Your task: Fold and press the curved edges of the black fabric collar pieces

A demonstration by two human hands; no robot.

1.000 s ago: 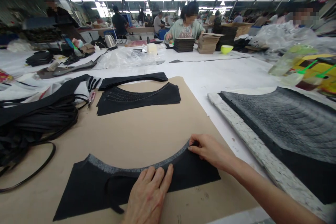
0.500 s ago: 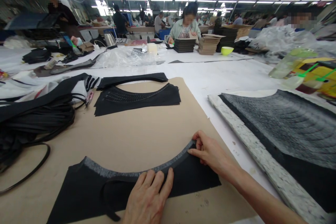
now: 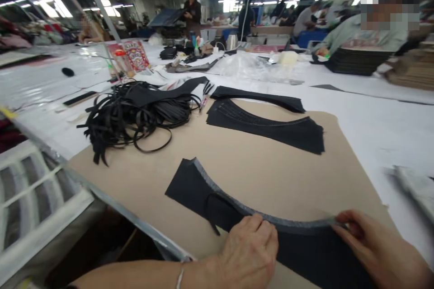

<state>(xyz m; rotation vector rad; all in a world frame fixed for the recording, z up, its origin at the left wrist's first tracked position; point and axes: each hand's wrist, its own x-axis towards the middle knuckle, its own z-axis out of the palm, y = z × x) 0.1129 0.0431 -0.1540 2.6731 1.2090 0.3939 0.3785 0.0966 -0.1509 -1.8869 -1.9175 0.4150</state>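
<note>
A black curved fabric piece [image 3: 298, 248] lies on brown board, a grey band running along its concave edge. At the middle of that edge is my left hand [image 3: 252, 248], its fingers curled closed over a narrow black strip [image 3: 212, 201]. The strip's free end loops out to the left over the fabric. My right hand [image 3: 376, 244] pinches the right part of the curved edge between thumb and fingers; whether the strip reaches there I cannot tell.
Behind lie a stack of similar black pieces [image 3: 264, 124] and a tangled heap of black strips [image 3: 142, 117]. The brown board [image 3: 271, 171] covers the table's near part. A table edge [image 3: 135, 221] runs along the left. Another person [image 3: 359, 31] sits across, behind dark stacked sheets [image 3: 356, 61].
The view has swung left, so the fabric and stacks appear farther right. My left hand went from lying flat on the fabric to curled fingers at its edge. My right hand still pinches the edge.
</note>
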